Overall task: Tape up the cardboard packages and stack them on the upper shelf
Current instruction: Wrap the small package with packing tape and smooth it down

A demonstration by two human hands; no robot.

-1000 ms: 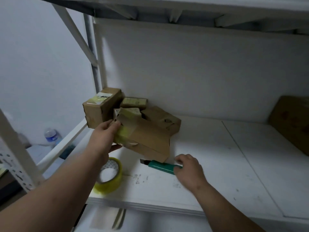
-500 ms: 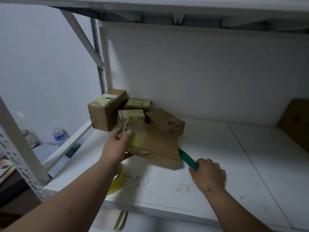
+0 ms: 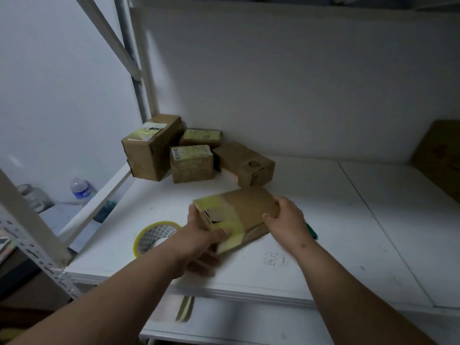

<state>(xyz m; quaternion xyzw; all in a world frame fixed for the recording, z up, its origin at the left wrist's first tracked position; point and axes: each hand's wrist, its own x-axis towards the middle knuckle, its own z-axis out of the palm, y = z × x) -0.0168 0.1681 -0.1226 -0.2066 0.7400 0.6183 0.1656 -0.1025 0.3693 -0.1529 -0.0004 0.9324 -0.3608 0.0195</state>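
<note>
Left hand (image 3: 199,235): grip clamped on taped end of package (image 3: 239,215).
Right hand (image 3: 286,220): grip curled round opposite bare end.
Package: between both grips, low over shelf (image 3: 323,245).
Handling: likely light, stiff cardboard; glossy tape probably slippery; better held at bare ends.
Hidden: underside, left fingertips; green cutter (image 3: 311,231) mostly behind right grip.

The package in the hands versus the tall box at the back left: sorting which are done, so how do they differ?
The held package is flat and gripped by the left hand and right hand; the tall box is chunkier and stands untouched by the post. The held package has a broad yellow tape band across one end; the tall box shows a label under tape on top. Both are brown cardboard.
</note>
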